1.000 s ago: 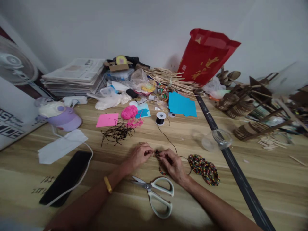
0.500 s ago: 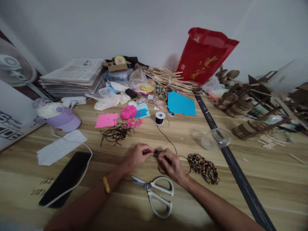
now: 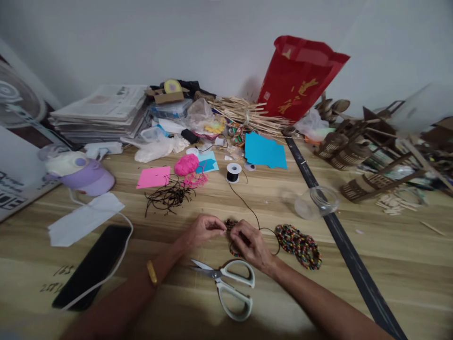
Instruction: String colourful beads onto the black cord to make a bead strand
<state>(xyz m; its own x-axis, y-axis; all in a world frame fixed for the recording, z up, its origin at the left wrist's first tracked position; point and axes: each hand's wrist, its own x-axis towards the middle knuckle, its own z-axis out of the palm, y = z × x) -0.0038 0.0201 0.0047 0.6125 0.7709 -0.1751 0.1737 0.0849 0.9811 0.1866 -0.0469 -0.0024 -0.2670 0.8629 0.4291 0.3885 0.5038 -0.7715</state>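
Observation:
My left hand is closed in a pinch near the middle of the table, and what its fingertips hold is too small to name. Just right of it, my right hand has its fingers pressed together at a small strand of dark, multicoloured beads. Part of that strand is hidden under the hand. A black cord runs from the spool towards my right hand. To the right lies a coiled heap of beaded strands. Scissors with pale handles rest below both hands, blades apart.
Black cord pieces, pink yarn and blue paper lie beyond my hands. A phone and a purple cap are at left. A clear cup lies at right, near wooden models.
The view has shifted slightly. My hands stay close together over the small strand, and my left fingertips sit slightly lower.

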